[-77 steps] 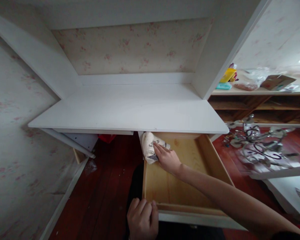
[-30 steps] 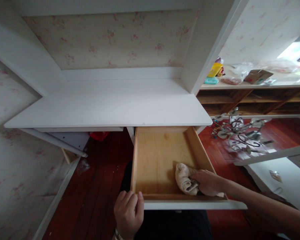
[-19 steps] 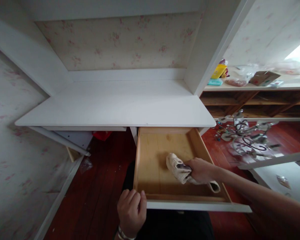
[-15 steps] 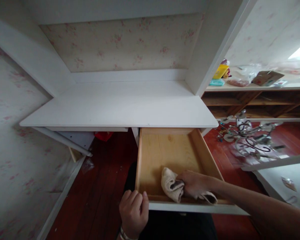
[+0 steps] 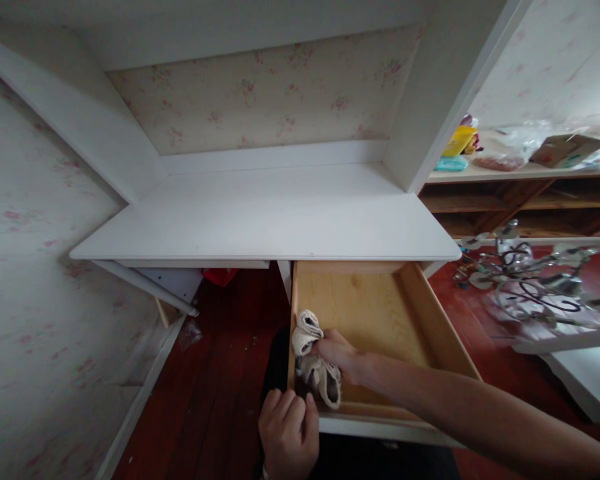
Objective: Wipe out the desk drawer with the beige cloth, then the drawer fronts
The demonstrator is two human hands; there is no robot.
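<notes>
A wooden drawer (image 5: 430,327) stands pulled out from under the white desk (image 5: 265,220). My right hand (image 5: 337,355) reaches across into the drawer and grips a crumpled beige cloth (image 5: 310,360), pressing it against the drawer's front left corner and left wall. My left hand (image 5: 289,433) rests on the drawer's front left edge, fingers curled over the white front panel. The drawer's floor is bare pale wood.
A dark red wooden floor (image 5: 215,373) lies below the desk. A metal chandelier (image 5: 525,280) lies on the floor at right. A wooden shelf (image 5: 520,173) behind it carries a cardboard box (image 5: 565,150), a yellow item and plastic bags. A red object (image 5: 220,275) sits under the desk.
My right hand has swept the cloth from the drawer's front right, across the bottom, to the front left corner. My left hand stays on the drawer's front edge.
</notes>
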